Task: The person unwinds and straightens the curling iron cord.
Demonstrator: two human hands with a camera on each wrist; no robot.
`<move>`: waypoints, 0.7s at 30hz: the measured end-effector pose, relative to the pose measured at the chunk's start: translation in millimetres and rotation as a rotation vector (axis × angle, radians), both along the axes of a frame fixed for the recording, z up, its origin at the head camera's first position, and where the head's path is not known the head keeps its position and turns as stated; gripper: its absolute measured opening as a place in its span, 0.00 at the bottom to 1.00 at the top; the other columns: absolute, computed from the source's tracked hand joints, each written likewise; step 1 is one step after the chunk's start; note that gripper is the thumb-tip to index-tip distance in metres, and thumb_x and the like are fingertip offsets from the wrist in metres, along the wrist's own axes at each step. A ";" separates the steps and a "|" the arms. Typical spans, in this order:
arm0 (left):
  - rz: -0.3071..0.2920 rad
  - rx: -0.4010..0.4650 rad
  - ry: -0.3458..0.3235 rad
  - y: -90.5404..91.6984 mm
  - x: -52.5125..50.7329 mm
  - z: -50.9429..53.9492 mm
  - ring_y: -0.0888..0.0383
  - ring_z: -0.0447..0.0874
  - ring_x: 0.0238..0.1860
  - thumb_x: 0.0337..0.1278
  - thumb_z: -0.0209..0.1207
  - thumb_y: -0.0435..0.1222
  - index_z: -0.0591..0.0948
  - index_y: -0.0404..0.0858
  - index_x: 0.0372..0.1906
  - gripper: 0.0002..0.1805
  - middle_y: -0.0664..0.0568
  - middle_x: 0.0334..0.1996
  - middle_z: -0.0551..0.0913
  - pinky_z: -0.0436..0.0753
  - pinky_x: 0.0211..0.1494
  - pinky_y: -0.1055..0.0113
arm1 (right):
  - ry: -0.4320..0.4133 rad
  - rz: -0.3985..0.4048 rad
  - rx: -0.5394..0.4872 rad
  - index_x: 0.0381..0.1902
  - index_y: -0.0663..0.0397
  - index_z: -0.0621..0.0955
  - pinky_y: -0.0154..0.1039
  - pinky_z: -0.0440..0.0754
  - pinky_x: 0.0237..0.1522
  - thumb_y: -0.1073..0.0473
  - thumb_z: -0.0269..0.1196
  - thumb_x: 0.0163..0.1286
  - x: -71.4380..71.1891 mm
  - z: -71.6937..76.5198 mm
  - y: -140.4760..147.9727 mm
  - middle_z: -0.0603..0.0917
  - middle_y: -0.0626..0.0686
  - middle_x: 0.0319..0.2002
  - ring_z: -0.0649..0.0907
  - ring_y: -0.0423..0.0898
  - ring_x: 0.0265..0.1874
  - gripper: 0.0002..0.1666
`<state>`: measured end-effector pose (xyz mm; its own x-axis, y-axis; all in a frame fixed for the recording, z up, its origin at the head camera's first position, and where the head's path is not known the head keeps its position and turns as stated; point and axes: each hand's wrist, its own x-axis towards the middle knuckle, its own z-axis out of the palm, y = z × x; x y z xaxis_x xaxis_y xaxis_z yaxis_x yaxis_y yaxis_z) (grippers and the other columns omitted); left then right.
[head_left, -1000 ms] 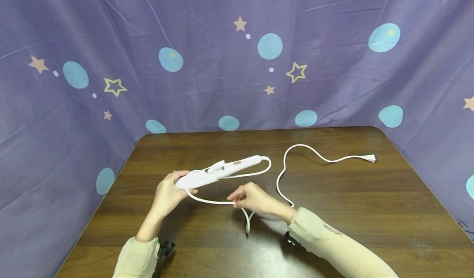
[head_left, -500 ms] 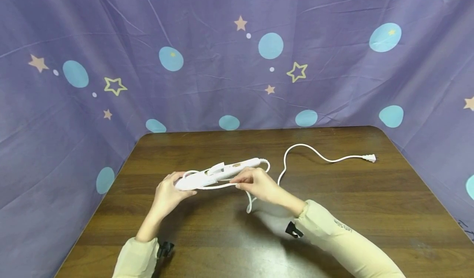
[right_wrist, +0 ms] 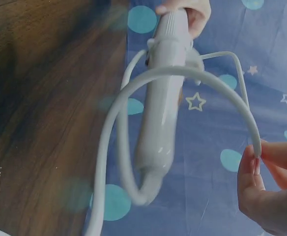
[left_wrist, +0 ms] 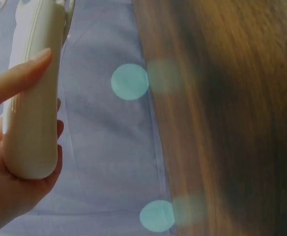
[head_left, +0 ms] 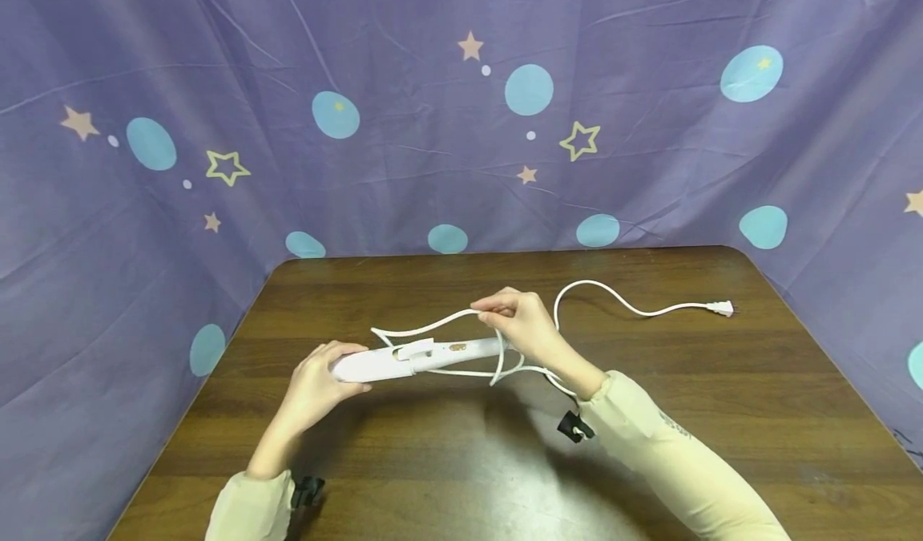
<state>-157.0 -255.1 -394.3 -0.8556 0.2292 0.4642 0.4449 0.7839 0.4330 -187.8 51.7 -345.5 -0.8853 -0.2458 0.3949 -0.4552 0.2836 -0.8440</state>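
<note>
My left hand (head_left: pixel 313 382) grips the wide end of a white hair iron (head_left: pixel 378 364) with a lever on its upper side, holding it above the table. In the left wrist view the thumb lies along the iron's smooth body (left_wrist: pixel 33 118). Thumb and fingertips of my right hand (head_left: pixel 532 331) pinch the white power cord (head_left: pixel 429 329) just beyond the handle end. From there one stretch of cord runs left behind the iron, and another hangs down across the handle. The right wrist view shows the cord (right_wrist: pixel 106 132) arching in front of the handle.
The cord's far part curves over the brown wooden table (head_left: pixel 433 477) to a two-pin plug (head_left: pixel 721 308) at the right. A purple curtain (head_left: pixel 404 164) with stars and dots hangs behind the table. A black clip-like piece (head_left: pixel 575 426) is at the right cuff.
My right hand has carried the pinched cord up from the near side, past the handle to the iron's far side. The left hand has shifted slightly left and down, leveling the iron a little.
</note>
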 end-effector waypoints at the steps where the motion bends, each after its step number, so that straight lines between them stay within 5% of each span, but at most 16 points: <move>1: 0.000 -0.002 0.000 -1.7 0.9 0.4 0.62 0.71 0.33 0.15 0.74 0.34 0.81 0.43 0.37 0.28 0.56 0.32 0.81 0.69 0.35 0.63 | -0.011 -0.012 -0.006 0.34 0.66 0.82 0.29 0.75 0.28 0.71 0.61 0.53 -1.2 -0.1 0.9 0.81 0.58 0.29 0.80 0.42 0.25 0.09; 17: 0.006 0.111 -0.081 -19.2 9.5 9.1 0.66 0.69 0.34 0.18 0.74 0.33 0.81 0.44 0.39 0.28 0.58 0.34 0.81 0.66 0.37 0.73 | -0.251 -0.088 -0.092 0.39 0.71 0.80 0.39 0.77 0.32 0.70 0.59 0.55 -21.8 -12.7 23.5 0.81 0.65 0.36 0.79 0.37 0.22 0.12; 21: 0.025 0.142 -0.086 -23.7 10.3 11.2 0.67 0.69 0.35 0.19 0.74 0.33 0.80 0.43 0.40 0.28 0.55 0.35 0.80 0.66 0.37 0.73 | -0.279 -0.088 -0.100 0.39 0.72 0.79 0.34 0.76 0.30 0.71 0.59 0.55 -24.8 -19.4 24.6 0.82 0.66 0.35 0.78 0.34 0.21 0.12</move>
<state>-146.7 -278.8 -383.1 -0.8982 0.1449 0.4149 0.3826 0.7223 0.5761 -212.6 76.3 -364.9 -0.9791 -0.1350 0.1521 -0.1794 0.2207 -0.9587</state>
